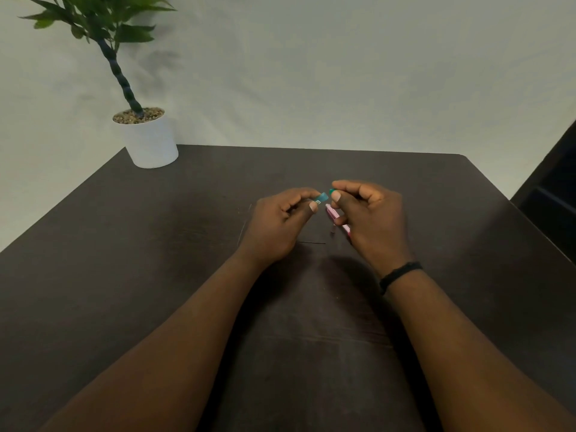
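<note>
L hand (280, 222) pinches a small teal tube (321, 198) btw thumb and curled index finger; the tube's free end, w/ a tiny white label patch, sticks out to the right of the fingertips. R hand (371, 213) pinches a green cap (332, 191) btw thumb tip and index tip, other fingers curled in toward the palm. Cap sits just beside the tube's open end; can't tell if they touch. Both are held in the air just above and behind the top end of a pink pencil (335, 215), prob. a mechanical one. The pencil runs diagonally under the R hand, and a lower R finger lies across it. Can't tell whether that finger holds it or it rests on the table (156, 275). Just in front of the pencil, toward the camera, a small greyish bit (333, 232) lies on the dark wood, too small to identify. A bit nearer the camera and left of the pencil lies a thin dark lead (311, 243), roughly horizontal. Further left of the pencil, past the L hand, faint thin lines show on the top, too dim to name. A black wristband (400, 274) rings the R wrist, nearer the camera than the pencil. Far left and well behind the pencil, at the table's back corner, stands a white pot (152, 141) w/ pebbles on top and a green plant (103, 23) on a spiralled stem. A pale wall (343, 73) sits behind the table. Far right of the pencil, off the table edge, there's a dark piece of furniture (554, 188).
</note>
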